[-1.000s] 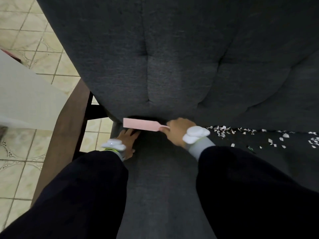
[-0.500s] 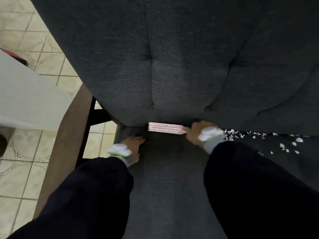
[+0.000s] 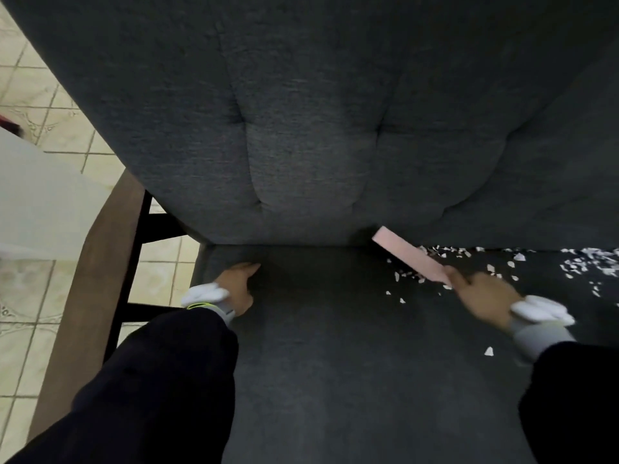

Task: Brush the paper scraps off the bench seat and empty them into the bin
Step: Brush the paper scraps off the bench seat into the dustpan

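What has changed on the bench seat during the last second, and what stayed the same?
The right hand carried the pink brush rightward across the seat, away from the left hand and into the paper scraps. The brush, level before, now lies slanted. Unchanged: the right hand grips the brush, and the left hand rests on the seat near its left end.

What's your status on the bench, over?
Right hand grips pink brush amid paper scraps by the backrest. Left hand flat on bench seat. Bin not in view.
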The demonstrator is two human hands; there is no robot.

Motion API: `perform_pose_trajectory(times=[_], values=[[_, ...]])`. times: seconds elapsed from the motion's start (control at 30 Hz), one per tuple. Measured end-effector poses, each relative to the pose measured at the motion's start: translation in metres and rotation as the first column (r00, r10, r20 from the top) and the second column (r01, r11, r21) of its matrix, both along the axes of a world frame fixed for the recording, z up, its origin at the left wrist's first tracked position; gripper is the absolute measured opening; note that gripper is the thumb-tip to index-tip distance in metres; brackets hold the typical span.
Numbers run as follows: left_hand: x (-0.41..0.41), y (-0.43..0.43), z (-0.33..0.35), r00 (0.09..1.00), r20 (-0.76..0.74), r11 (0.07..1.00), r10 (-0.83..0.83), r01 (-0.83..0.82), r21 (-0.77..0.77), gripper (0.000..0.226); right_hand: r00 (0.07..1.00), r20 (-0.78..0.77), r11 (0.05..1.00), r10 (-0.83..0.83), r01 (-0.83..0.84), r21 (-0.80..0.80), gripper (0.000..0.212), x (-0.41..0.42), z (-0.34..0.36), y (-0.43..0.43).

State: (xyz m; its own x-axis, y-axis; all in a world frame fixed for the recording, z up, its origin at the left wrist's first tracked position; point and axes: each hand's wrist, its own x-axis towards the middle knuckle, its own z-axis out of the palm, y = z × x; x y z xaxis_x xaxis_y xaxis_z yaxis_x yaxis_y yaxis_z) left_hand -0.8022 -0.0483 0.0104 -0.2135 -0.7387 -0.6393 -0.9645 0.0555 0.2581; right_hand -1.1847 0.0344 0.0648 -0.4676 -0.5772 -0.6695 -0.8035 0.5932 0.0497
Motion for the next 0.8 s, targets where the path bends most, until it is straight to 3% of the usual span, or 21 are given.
perform_pose_trajectory(times=[0.1,0.2,0.3,0.37,0.43,0.6,0.67,0.8], values=[[-0.022,0.013,0.011,0.956,-0.22,0.973,0.195,-0.218,-0.082,0.046,0.991,0.132,0.998,-0.04,0.045,-0.035,0.073,0.038,-0.003,0.006],[-0.046,0.025,0.02,0.808,-0.421,0.899,0.413,-0.434,0.047,0.027,0.968,0.248,0.997,0.029,-0.011,-0.072,0.064,0.076,-0.013,0.011],[-0.064,0.033,0.023,0.674,-0.498,0.824,0.545,-0.54,0.171,0.016,0.938,0.314,0.984,0.146,-0.105,-0.144,0.037,0.103,-0.022,0.024],[-0.076,0.042,0.024,0.633,-0.521,0.811,0.572,-0.533,0.243,0.017,0.94,0.275,0.972,0.202,-0.158,-0.173,0.032,0.1,-0.029,0.037],[-0.088,0.054,0.025,0.654,-0.525,0.833,0.545,-0.491,0.254,0.016,0.958,0.201,0.97,0.204,-0.17,-0.173,0.037,0.077,-0.032,0.051],[-0.111,0.076,0.028,0.623,-0.566,0.837,0.54,-0.47,0.281,0.015,0.998,0.056,0.984,-0.035,0.045,-0.171,0.041,-0.011,-0.035,0.082],[-0.119,0.083,0.029,0.624,-0.573,0.843,0.531,-0.455,0.287,0.018,0.991,0.092,0.978,-0.1,0.115,-0.176,0.04,-0.026,-0.032,0.089],[-0.123,0.089,0.031,0.621,-0.589,0.85,0.518,-0.448,0.276,0.024,0.976,0.212,0.977,-0.041,0.083,-0.196,0.039,0.005,-0.025,0.096]])
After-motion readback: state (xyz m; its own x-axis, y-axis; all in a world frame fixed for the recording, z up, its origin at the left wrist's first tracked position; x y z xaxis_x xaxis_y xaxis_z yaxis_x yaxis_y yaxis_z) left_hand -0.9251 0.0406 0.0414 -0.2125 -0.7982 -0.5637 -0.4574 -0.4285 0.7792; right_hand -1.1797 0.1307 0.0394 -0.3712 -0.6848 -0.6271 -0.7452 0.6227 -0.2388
